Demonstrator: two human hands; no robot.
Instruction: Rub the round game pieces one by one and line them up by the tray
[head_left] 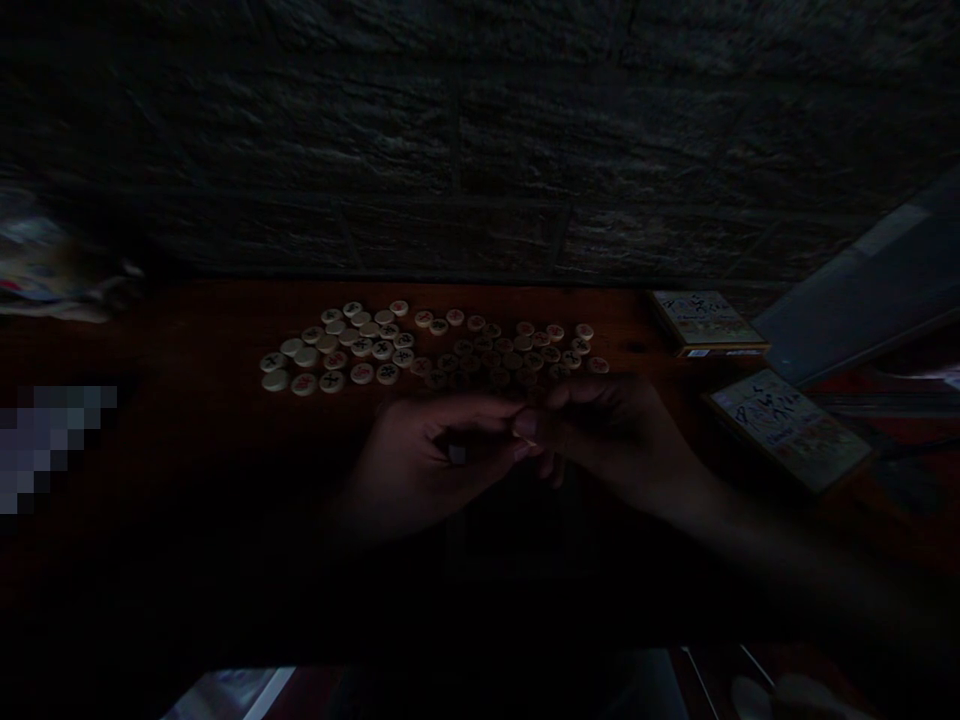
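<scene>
Hands together right in the middle of the shot! The left hand (424, 465) and the right hand (615, 435) are both curled closed, fingertips meeting low over the bench (187, 330).

Anything between those fingers?

Yes, a small pale sliver (529, 442) is pinched at the tips. It's too dark to tell what it is, and I can't say which hand has more of it.

And what's closest to them?

Round cream game pieces (361, 373), a big loose spread of them, lying flat on the dark wooden bench just beyond the fingers. Red and black marks on their faces, looks like xiangqi pieces! The nearest ones sit just past the right hand's knuckles, not touching, as far as the shadow lets me see.

What's out to the right?

Two illustrated flat boxes, the near box (787, 430) lying at an angle and the far box (705, 322) against the wall, well apart from the pieces. Beyond them, a grey slanted panel (855, 280) leans into the frame.

And behind it all?

A rough stone wall (480, 150) runs along the back edge of the bench.
</scene>
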